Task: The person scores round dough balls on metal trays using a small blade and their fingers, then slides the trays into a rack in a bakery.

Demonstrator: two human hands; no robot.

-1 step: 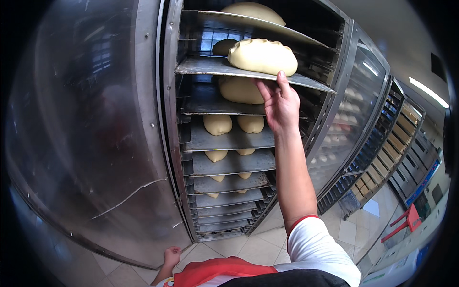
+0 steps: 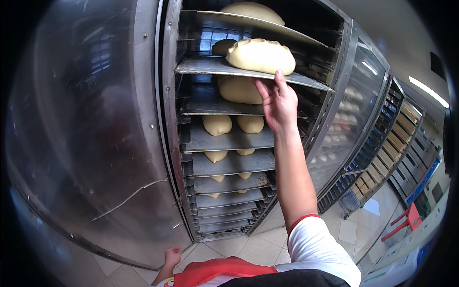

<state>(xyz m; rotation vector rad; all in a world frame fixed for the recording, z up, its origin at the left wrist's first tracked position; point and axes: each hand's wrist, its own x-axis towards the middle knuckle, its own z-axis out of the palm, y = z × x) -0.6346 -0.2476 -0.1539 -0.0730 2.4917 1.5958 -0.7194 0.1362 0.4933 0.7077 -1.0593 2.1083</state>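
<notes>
My right hand [image 2: 282, 103] grips the front edge of a metal baking tray [image 2: 203, 67], thumb over the rim and fingers underneath. On that tray sits a large pale dough loaf [image 2: 262, 56] with a crimped ridge along its top, just behind my thumb. The tray juts out a little from a tall metal cabinet rack [image 2: 173, 119]. Below it, another big dough loaf [image 2: 236, 90] is partly hidden by my hand. Low at the left, my left hand [image 2: 173, 256] hangs beside the door's bottom corner, its fingers curled in with nothing visible in them.
The open steel door [image 2: 86, 143] fills the left side. Lower trays hold smaller dough pieces [image 2: 217, 125]; a rounded dough loaf [image 2: 253, 12] lies on the shelf above. At right stand a clear-doored cabinet [image 2: 351, 103], a rack of trays [image 2: 389, 143] and a red stool [image 2: 409, 220].
</notes>
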